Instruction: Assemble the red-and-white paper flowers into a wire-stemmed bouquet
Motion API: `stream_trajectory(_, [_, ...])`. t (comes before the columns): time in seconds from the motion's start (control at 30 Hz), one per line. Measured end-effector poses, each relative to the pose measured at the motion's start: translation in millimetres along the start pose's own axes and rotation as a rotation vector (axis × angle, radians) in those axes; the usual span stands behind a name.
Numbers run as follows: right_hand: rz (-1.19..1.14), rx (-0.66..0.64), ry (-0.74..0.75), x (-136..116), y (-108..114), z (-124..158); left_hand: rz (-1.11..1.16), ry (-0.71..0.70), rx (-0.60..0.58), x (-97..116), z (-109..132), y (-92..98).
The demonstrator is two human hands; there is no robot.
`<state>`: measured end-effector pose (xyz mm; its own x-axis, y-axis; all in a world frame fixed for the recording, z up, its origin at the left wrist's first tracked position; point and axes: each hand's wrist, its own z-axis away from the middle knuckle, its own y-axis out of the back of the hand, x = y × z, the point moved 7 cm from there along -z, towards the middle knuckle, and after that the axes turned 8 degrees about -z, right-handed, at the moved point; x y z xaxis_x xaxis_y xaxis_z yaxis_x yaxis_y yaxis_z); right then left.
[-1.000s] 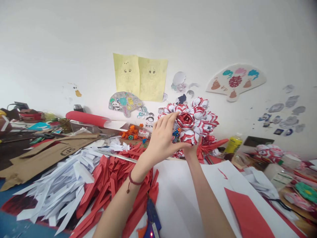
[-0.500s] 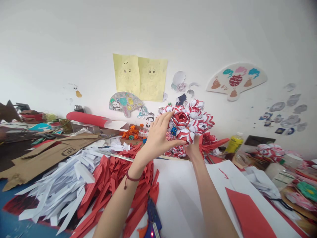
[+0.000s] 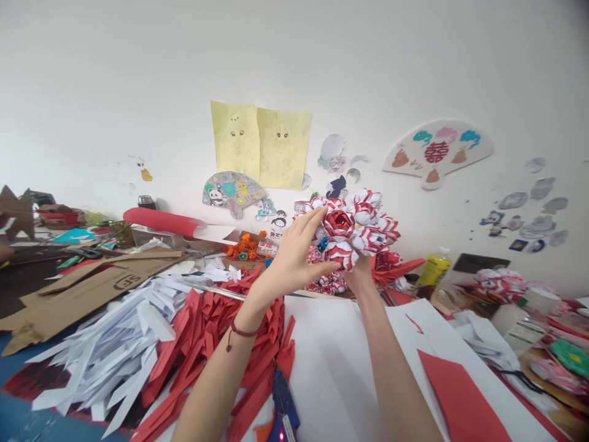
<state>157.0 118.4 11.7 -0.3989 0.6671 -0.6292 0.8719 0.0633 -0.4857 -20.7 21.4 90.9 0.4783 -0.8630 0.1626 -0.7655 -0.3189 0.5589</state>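
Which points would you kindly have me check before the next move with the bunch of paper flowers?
1. Left hand at the bunch of paper flowers: ok, thumb and fingers spread at its left side.
2. Right hand gripping firmly: cannot tell; the flowers hide its fingers.
3. Blue tool switched off: not ok, it seems; a red light glows on it.
4. Red strips well away from the left forearm: not ok; they lie on both sides of it.
5. Yellow bottle upright: ok, standing right of the flowers.
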Motion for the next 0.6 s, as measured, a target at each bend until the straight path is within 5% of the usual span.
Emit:
stream_trajectory(0.33, [0.012,0.088,-0.111,12,8,5,-0.022,-0.039,0.039,7,-2,1.9])
stream_trajectory(0.6, [0.275,-0.174,0.098,-3,-8,12,-0.213,0.076,0.155,3,-1,1.8])
